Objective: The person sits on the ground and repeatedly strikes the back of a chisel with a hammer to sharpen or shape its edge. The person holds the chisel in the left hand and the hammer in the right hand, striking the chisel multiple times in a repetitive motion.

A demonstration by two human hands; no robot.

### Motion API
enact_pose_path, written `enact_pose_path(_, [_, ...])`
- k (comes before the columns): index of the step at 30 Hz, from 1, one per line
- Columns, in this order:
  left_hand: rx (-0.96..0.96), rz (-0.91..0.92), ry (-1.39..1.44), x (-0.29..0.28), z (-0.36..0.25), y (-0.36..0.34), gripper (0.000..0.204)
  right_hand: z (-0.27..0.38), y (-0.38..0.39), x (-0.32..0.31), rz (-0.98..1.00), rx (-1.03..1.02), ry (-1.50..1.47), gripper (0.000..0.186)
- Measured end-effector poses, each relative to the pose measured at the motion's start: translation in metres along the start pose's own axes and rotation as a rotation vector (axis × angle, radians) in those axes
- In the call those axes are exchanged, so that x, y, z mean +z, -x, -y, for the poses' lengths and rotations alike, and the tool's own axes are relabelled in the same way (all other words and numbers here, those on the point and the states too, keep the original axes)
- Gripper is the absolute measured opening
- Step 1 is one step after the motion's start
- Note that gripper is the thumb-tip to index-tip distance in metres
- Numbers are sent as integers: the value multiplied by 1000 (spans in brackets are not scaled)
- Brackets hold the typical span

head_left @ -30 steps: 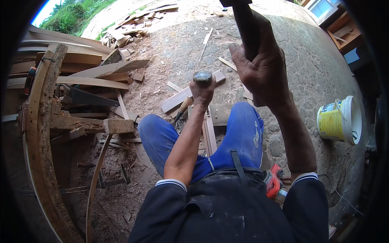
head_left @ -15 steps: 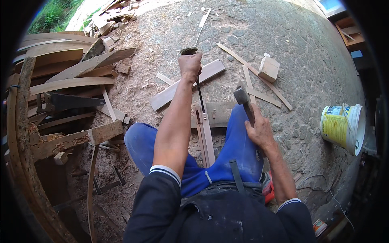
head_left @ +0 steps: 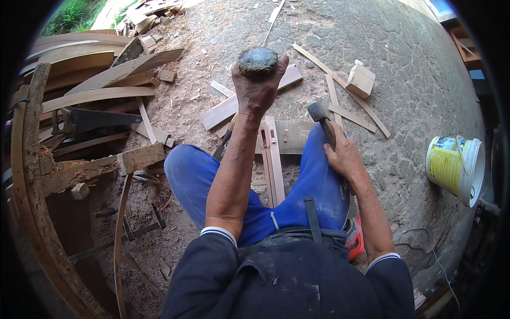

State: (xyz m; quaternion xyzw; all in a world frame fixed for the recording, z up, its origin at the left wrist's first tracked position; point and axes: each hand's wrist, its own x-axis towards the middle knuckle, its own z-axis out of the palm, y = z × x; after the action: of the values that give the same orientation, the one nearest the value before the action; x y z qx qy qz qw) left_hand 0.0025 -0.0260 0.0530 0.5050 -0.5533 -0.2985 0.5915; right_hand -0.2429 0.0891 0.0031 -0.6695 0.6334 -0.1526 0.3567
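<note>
Hammer [head_left: 322,121]: one, gripped in the right hand [head_left: 344,157], fingers wrapped around the handle, head pointing up and away just beyond the right knee. Chisel [head_left: 258,60]: one, its rounded dark butt end showing above the left hand [head_left: 258,90], whose fingers are closed around it; the shaft below is hidden by the forearm, so its tip cannot be seen.

Both hands (two, bare) come from dark sleeves with pale cuffs. The person sits with blue-trousered knees apart. Between the knees lies one narrow wooden strip [head_left: 272,159], running away from the body, crossing a flat grey board [head_left: 289,137].

Right of the right knee stands one white bucket [head_left: 456,166] with a yellow label, tilted. One red object [head_left: 355,239] shows at the right hip, partly hidden.

Left side: one handsaw [head_left: 87,119] lies on a stack of curved planks [head_left: 90,95], with one short block [head_left: 140,157] nearer the left knee and a curved rim [head_left: 26,175] along the edge.

Farther out: one pale wood block [head_left: 360,81], and several thin offcuts [head_left: 340,87] scattered flat.

Surface: rough stone paving [head_left: 414,74], outdoors, strewn with sawdust and chips on the left; grass [head_left: 66,16] shows at the far left corner.
</note>
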Motion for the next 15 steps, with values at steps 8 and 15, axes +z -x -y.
enact_pose_path(8, [52, -33, -56, -5, -6, 43, 22, -2, -2, 1, -7, 22, 53, 58])
enact_pose_path(15, [-129, -36, 20, -8, 2, 48, 23, -1, -5, 0, 27, 61, 85, 56])
